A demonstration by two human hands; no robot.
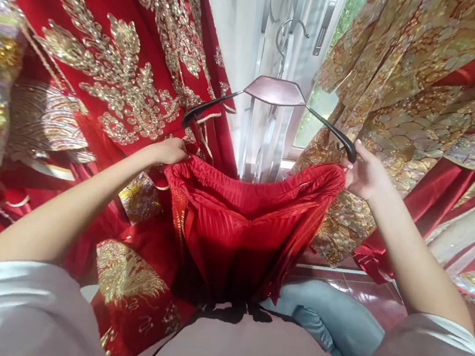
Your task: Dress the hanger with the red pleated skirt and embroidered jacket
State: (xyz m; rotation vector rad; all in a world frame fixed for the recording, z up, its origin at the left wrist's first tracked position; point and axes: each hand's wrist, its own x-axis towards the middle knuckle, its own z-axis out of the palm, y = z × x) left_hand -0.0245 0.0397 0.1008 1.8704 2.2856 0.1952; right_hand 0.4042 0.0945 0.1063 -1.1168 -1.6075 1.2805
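A red garment [249, 216] with a pleated red lining hangs open between my two hands, its waistband stretched wide. My left hand [172, 152] is closed on the left edge of the waistband. My right hand [364, 174] grips the right edge of the waistband, right at the right tip of a hanger [275, 97]. The hanger has a pinkish middle piece and black arms, and its metal hook hangs on something above, in front of a window. The garment's lower part drops toward my lap.
Red garments with gold embroidery [115, 62] hang close on the left. Gold and red brocade garments [434, 101] hang on the right. A window [320, 113] with white frame lies straight ahead. Red tiled floor [364, 288] shows below on the right.
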